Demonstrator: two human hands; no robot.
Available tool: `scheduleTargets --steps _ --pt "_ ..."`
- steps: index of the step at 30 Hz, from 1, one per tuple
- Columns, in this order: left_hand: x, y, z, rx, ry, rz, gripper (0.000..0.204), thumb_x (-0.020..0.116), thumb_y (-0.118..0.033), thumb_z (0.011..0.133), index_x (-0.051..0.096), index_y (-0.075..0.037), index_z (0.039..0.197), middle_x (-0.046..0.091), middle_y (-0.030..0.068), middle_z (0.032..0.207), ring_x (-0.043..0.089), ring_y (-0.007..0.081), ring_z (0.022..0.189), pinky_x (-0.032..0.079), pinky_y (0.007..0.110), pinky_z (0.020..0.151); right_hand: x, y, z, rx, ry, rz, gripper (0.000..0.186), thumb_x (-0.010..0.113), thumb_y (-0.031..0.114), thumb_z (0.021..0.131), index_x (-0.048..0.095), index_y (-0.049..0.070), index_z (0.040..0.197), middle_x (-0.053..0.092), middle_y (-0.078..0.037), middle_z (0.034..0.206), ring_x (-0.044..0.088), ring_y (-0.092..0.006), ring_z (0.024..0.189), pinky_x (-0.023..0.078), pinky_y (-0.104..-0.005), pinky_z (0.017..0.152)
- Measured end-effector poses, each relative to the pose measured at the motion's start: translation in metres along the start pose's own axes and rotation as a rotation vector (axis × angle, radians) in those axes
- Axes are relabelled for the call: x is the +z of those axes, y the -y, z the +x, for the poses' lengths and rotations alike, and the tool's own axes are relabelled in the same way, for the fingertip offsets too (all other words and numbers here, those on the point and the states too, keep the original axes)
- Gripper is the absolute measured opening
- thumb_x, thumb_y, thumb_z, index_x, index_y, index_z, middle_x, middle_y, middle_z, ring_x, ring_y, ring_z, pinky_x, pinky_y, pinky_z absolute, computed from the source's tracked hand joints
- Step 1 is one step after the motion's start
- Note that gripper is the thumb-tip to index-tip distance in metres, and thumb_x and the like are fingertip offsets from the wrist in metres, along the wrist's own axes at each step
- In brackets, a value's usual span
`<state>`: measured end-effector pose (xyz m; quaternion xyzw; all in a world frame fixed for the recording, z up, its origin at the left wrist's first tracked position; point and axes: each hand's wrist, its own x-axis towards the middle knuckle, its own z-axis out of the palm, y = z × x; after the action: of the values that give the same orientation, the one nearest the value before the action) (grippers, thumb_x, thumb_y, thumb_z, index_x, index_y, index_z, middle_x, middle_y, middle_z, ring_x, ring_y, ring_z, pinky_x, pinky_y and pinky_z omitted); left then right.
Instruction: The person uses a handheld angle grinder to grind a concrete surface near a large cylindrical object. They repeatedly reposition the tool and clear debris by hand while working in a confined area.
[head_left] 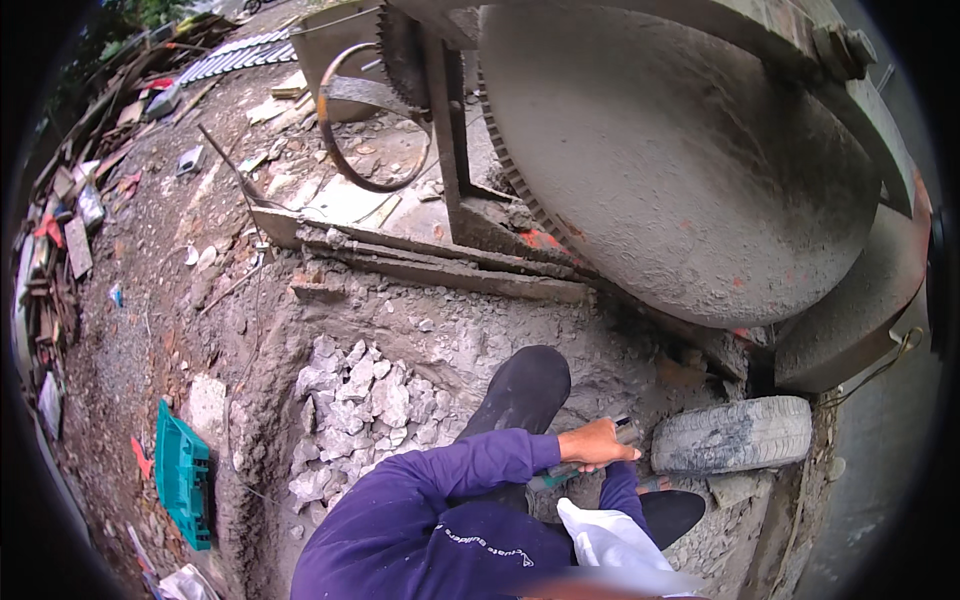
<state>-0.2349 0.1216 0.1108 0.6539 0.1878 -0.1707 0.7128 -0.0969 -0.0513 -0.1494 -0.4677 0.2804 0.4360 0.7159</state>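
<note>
I crouch over the dusty ground in a purple long-sleeved top. My left hand (pixel 597 443) is closed around a long grey-and-green tool (pixel 628 432) whose exact kind I cannot make out. Its dark grey end points up past my fingers, and a green part shows below my wrist. My right sleeve (pixel 620 487) comes up from below to meet the tool just under my left hand, and the right hand itself is hidden there. Broken grey stones (pixel 375 395) lie to the left of my dark boot (pixel 530 385). A worn, dusty tyre (pixel 735 435) is just right of my hands.
A big cement mixer drum (pixel 670 150) with a toothed rim looms ahead, its metal frame (pixel 430 255) running low across the ground. A rusty handwheel (pixel 330 130) stands at its left. An open teal plastic case (pixel 182 475) lies far left, near scrap wood (pixel 55 280).
</note>
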Motion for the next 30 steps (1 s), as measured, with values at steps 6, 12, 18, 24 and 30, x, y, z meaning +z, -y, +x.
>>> scheduleTargets --steps 6,12,18,24,30 --pt "0.001 0.007 0.003 0.038 -0.008 0.0 0.059 0.077 -0.046 0.091 0.06 0.003 0.062 0.058 0.0111 0.053 0.059 0.0207 0.041 0.047 0.036 0.038 -0.02 0.008 -0.028 -0.095 -0.493 -0.096 0.052 0.062 0.05 0.102 0.065 0.002 0.121 0.068 -0.016 0.106 0.07 -0.0361 0.099 0.055 -0.0575 0.095" --pt "0.0 0.012 0.002 0.043 -0.037 -0.023 0.056 0.077 -0.046 0.091 0.063 0.004 0.07 0.06 0.0129 0.058 0.06 0.0236 0.045 0.047 0.038 0.041 -0.032 0.021 -0.101 -0.344 -0.315 -0.348 0.035 0.071 0.038 0.101 0.057 0.007 0.09 0.065 -0.01 0.095 0.067 -0.0254 0.086 0.058 -0.0461 0.077" --pt "-0.015 0.025 0.002 0.005 -0.103 -0.034 0.056 0.076 -0.047 0.091 0.066 0.006 0.078 0.062 0.0139 0.061 0.063 0.0254 0.049 0.05 0.04 0.044 0.022 0.019 -0.324 -0.325 0.48 -0.096 0.033 0.063 0.037 0.108 0.059 0.004 0.106 0.066 -0.014 0.109 0.062 -0.0196 0.079 0.055 -0.0348 0.059" --pt "-0.007 0.018 -0.002 0.008 -0.149 -0.037 0.054 0.077 -0.039 0.092 0.062 0.009 0.073 0.064 0.0165 0.059 0.063 0.027 0.044 0.053 0.043 0.041 0.043 -0.021 -0.498 -0.601 1.236 -0.523 0.058 0.079 0.035 0.097 0.06 -0.011 0.128 0.065 -0.031 0.113 0.064 -0.026 0.071 0.054 -0.0337 0.058" --pt "0.026 0.012 0.005 0.039 -0.108 -0.012 0.052 0.076 -0.038 0.093 0.063 0.01 0.077 0.063 0.0156 0.059 0.063 0.0258 0.044 0.053 0.042 0.041 0.026 -0.011 -0.491 -0.547 1.633 -0.649 0.036 0.09 0.009 0.084 0.075 -0.016 0.105 0.069 -0.027 0.094 0.063 -0.0265 0.069 0.047 -0.0408 0.056"
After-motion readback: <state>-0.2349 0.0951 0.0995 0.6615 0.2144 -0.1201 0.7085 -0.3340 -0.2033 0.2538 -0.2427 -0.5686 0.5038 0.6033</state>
